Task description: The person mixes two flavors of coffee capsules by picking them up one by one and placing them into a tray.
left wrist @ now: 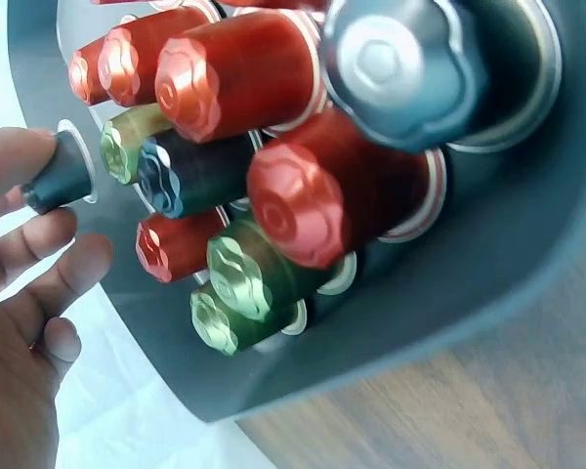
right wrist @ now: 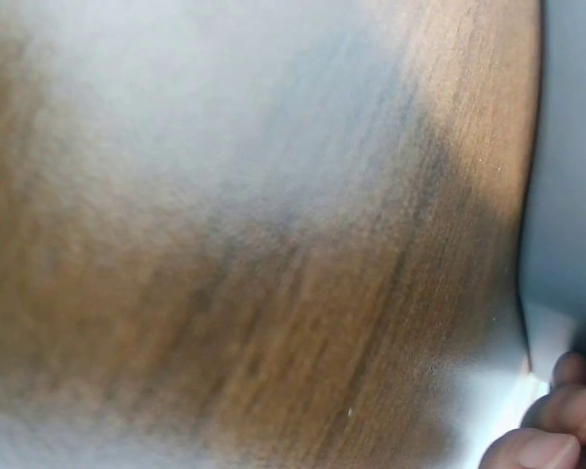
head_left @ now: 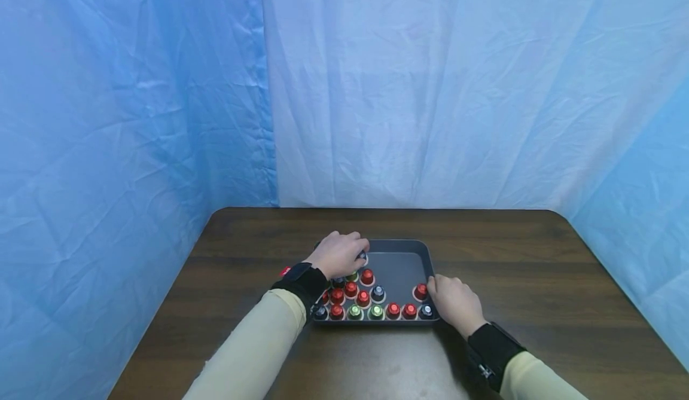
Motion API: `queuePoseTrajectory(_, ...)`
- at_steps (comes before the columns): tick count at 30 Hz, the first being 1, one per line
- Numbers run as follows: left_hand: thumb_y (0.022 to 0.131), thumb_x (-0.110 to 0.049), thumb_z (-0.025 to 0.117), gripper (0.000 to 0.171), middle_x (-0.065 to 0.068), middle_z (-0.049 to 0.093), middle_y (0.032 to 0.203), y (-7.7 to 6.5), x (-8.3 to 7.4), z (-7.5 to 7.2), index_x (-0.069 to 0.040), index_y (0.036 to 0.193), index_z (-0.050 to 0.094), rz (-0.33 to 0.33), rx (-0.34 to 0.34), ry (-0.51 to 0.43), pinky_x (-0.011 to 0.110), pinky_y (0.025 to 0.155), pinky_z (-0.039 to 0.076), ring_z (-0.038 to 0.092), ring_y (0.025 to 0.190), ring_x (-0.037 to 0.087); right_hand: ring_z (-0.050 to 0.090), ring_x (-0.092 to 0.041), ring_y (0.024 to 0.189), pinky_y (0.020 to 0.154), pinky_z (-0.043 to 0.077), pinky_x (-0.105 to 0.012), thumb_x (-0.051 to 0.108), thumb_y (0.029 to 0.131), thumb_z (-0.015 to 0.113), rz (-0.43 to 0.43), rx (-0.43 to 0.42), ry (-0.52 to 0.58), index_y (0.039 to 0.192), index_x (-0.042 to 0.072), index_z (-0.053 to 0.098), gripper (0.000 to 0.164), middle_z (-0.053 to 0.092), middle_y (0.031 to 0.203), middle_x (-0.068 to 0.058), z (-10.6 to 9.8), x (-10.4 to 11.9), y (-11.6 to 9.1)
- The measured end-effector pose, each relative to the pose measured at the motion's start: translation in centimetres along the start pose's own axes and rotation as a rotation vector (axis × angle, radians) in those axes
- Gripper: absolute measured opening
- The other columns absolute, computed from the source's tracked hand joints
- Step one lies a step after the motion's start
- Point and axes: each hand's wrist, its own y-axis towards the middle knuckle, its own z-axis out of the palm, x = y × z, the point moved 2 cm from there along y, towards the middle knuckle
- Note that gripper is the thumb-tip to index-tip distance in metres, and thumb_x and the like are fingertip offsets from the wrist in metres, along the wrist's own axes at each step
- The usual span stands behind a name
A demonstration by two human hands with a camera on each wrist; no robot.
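A dark grey baking tray [head_left: 395,265] holds several coffee capsules with red, green and dark blue shells. My left hand [head_left: 338,255] reaches over the tray's left part and pinches a dark coffee capsule [left wrist: 62,176] between thumb and fingers. Below it in the head view stand rows of capsules, among them a red capsule [head_left: 367,277] and a green one [head_left: 354,312]. At the tray's right side, my right hand [head_left: 457,301] grips the rim, beside a lone red capsule [head_left: 421,292]. Some capsules at the left are hidden by my left wrist.
The tray lies on a dark wooden table [head_left: 500,256] with rounded far corners. Blue sheets [head_left: 409,89] hang behind the table and at both sides. A small red item [head_left: 285,271] shows left of the tray, partly behind my left wrist.
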Motion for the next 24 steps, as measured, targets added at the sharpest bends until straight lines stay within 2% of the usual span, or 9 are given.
queuePoseTrajectory(8, 0.099, -0.035, 0.069, 0.025, -0.004, 0.069, 0.107, 0.17, -0.22, 0.54, -0.023, 0.121, 0.072, 0.017, 0.052, 0.081, 0.037, 0.085, 0.048, 0.065, 0.096, 0.013, 0.054, -0.022, 0.064, 0.057, 0.043, -0.037, 0.027, 0.106, 0.050, -0.001, 0.007, 0.010, 0.093, 0.002, 0.069, 0.033, 0.058, 0.071, -0.005, 0.04, 0.12, -0.03)
queuePoseTrajectory(24, 0.101, -0.036, 0.065, 0.028, 0.001, 0.067, 0.113, -0.32, 0.11, 0.54, -0.020, 0.123, 0.075, -0.008, 0.073, 0.088, 0.037, 0.094, 0.049, 0.064, 0.105, 0.019, 0.055, -0.021, 0.064, 0.056, 0.043, -0.036, 0.028, 0.106, 0.050, 0.000, 0.017, 0.009, 0.096, 0.001, 0.069, 0.034, 0.058, 0.071, -0.005, 0.15, 0.12, 0.27)
